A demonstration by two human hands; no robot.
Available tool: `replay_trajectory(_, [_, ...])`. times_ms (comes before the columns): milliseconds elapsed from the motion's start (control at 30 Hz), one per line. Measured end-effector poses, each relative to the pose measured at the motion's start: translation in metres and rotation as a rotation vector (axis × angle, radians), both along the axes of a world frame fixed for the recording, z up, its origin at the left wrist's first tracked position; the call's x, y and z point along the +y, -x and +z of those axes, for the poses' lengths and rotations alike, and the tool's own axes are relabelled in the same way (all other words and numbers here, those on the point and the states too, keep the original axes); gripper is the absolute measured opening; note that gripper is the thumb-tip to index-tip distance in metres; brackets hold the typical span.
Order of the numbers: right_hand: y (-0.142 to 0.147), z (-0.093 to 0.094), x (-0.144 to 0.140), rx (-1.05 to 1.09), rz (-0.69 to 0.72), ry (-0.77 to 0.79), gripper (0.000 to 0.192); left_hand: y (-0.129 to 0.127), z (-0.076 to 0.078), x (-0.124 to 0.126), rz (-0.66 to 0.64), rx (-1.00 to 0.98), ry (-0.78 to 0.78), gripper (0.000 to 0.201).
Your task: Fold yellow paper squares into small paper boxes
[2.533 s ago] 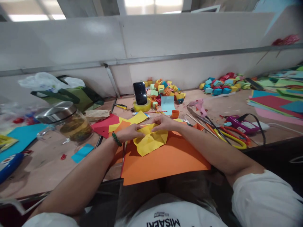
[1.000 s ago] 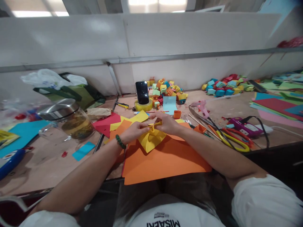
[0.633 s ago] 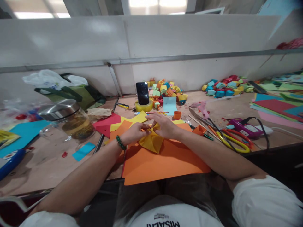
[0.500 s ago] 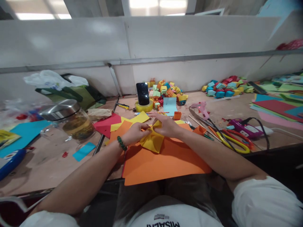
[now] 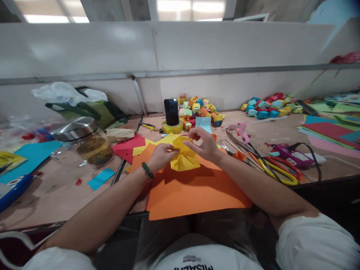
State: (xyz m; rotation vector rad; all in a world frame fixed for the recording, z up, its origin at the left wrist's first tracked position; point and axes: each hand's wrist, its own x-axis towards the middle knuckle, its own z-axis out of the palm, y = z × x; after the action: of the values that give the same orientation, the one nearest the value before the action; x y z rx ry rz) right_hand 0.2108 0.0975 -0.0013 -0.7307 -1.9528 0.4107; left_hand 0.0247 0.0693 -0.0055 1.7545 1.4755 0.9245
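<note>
Fingers pinching on the left hand [image 5: 159, 156], thumb and forefinger parted on the right hand [image 5: 207, 145], and below them lies the broad orange sheet [image 5: 197, 195]; over its far part, between the hands, here's the creased yellow paper [image 5: 185, 162], left side caught in that pinch; beyond stands the phone [image 5: 171, 112]; smallest, a green bead bracelet [image 5: 147, 170]
</note>
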Motion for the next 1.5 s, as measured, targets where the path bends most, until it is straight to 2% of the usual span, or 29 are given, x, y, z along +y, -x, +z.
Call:
replay_trajectory(133, [0.002, 0.000, -0.002, -0.186, -0.045, -0.131, 0.027, 0.000, -0.002, -0.001, -0.016, 0.003, -0.071, 0.028])
replay_trajectory(300, [0.005, -0.011, 0.004, -0.293, -0.112, -0.267, 0.019, -0.001, -0.002, -0.002, -0.070, 0.034, -0.165, 0.022])
replay_trajectory(367, [0.003, -0.013, 0.007, -0.292, -0.105, -0.334, 0.022, -0.001, -0.001, -0.003, -0.155, -0.088, -0.095, 0.025])
replay_trajectory(467, [-0.001, -0.010, 0.009, -0.237, -0.086, -0.437, 0.021, 0.000, -0.001, -0.002, -0.349, -0.390, 0.094, 0.044])
replay_trajectory(533, [-0.004, -0.007, 0.009, -0.194, -0.062, -0.488, 0.018, 0.001, -0.002, -0.002, -0.410, -0.535, 0.143, 0.050])
replay_trajectory(667, [-0.006, -0.002, 0.008, -0.150, -0.018, -0.556, 0.012, 0.001, -0.006, 0.001, -0.379, -0.612, -0.001, 0.052])
replay_trajectory(800, [-0.005, -0.002, 0.007, -0.169, -0.038, -0.609, 0.006, 0.000, -0.008, -0.001, -0.316, -0.460, -0.210, 0.056])
replay_trajectory(867, [-0.005, -0.002, 0.007, -0.170, -0.063, -0.632, 0.010, -0.001, -0.009, -0.003, -0.273, -0.371, -0.302, 0.055])
replay_trajectory(1033, [-0.009, 0.004, 0.003, -0.162, -0.071, -0.730, 0.012, -0.004, -0.006, -0.011, -0.255, -0.316, -0.429, 0.051])
replay_trajectory(1200, [-0.008, 0.006, 0.002, -0.181, -0.069, -0.756, 0.013, -0.004, -0.003, -0.013, -0.270, -0.325, -0.451, 0.046])
replay_trajectory(1333, [-0.006, 0.004, 0.003, -0.192, -0.096, -0.739, 0.014, -0.005, -0.004, -0.012, -0.294, -0.397, -0.412, 0.045])
replay_trajectory(1500, [-0.001, -0.003, 0.001, -0.259, -0.077, -0.551, 0.010, -0.006, -0.008, -0.007, -0.216, -0.508, -0.259, 0.035])
